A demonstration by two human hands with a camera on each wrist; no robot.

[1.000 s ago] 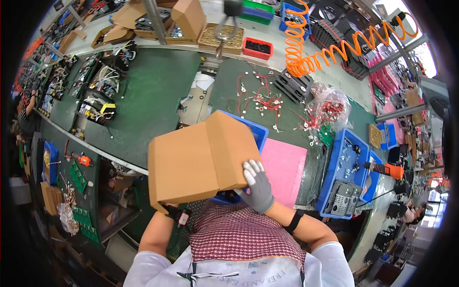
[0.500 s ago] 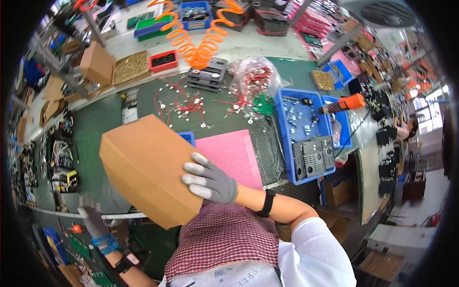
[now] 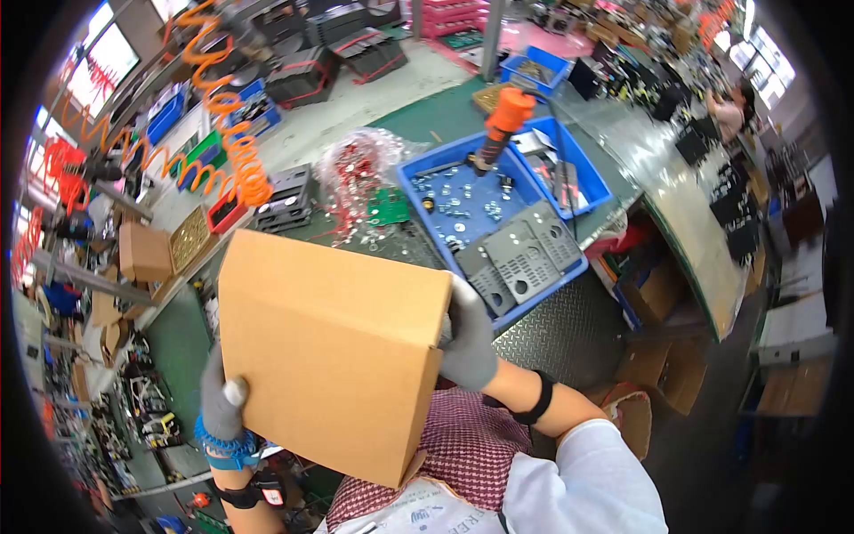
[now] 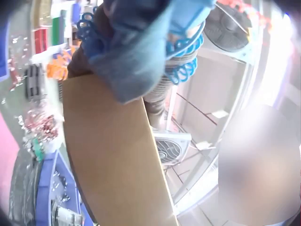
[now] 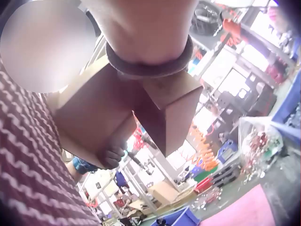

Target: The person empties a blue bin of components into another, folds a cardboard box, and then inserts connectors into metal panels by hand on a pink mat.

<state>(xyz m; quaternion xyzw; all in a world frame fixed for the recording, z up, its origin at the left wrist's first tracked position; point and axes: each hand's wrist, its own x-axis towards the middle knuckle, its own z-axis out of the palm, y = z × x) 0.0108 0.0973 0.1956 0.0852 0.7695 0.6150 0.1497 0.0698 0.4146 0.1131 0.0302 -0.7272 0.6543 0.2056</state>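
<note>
A closed-looking brown cardboard box (image 3: 334, 356) is held up in front of the apron, between both hands. My left hand (image 3: 222, 400), in a grey glove with a blue coiled band at the wrist, grips its left side with the thumb on the near face. In the right wrist view, the fingers of that left hand (image 5: 113, 156) curl round the box's edge, and cardboard flaps (image 5: 176, 101) stick out. My right hand (image 3: 470, 334), gloved too, holds the right side; its fingertips are partly hidden by the box. The left wrist view shows one long cardboard side (image 4: 115, 155).
Beyond the box, a blue tray (image 3: 494, 311) holds small metal parts and grey perforated plates (image 3: 525, 258). An orange-handled power driver (image 3: 503, 125) hangs over it. A plastic bag of red wires (image 3: 356, 173) and a green circuit board (image 3: 388, 206) lie left of the tray.
The head view has swung right. My left hand, first at the box, then off it to the left, now grips its left side. My right hand has shifted to its right side; the box has turned.
</note>
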